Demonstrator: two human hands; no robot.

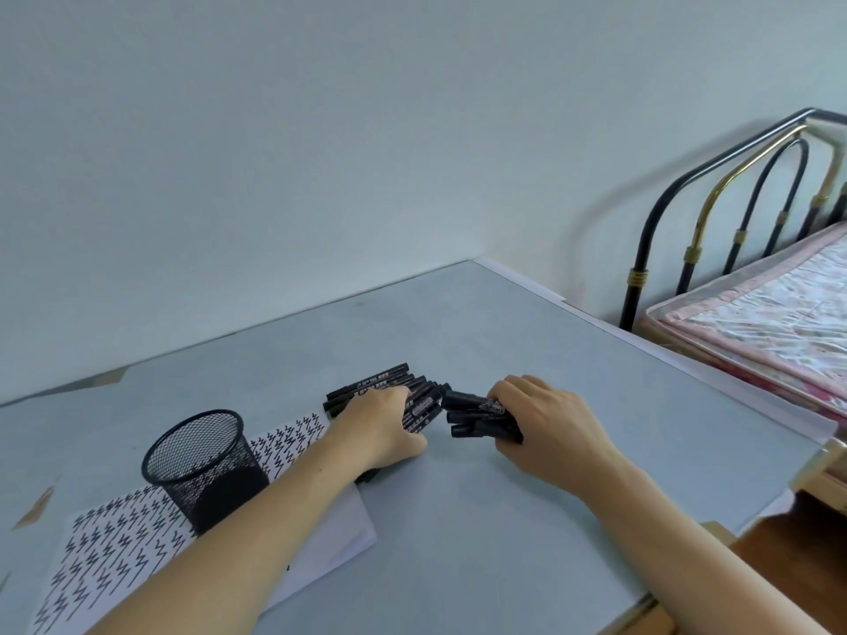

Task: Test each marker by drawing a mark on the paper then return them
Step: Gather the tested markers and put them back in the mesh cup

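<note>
Tabletop point(504, 520) markers point(366, 389) lie bunched under both hands' point(382, 421) grip.

White print on markers point(366, 387) too blurred to read.

Both hands point(545, 419) on black markers point(366, 387)

Table point(504, 520) (markers point(366, 388), paper point(114, 543), cup point(201, 465))
</note>
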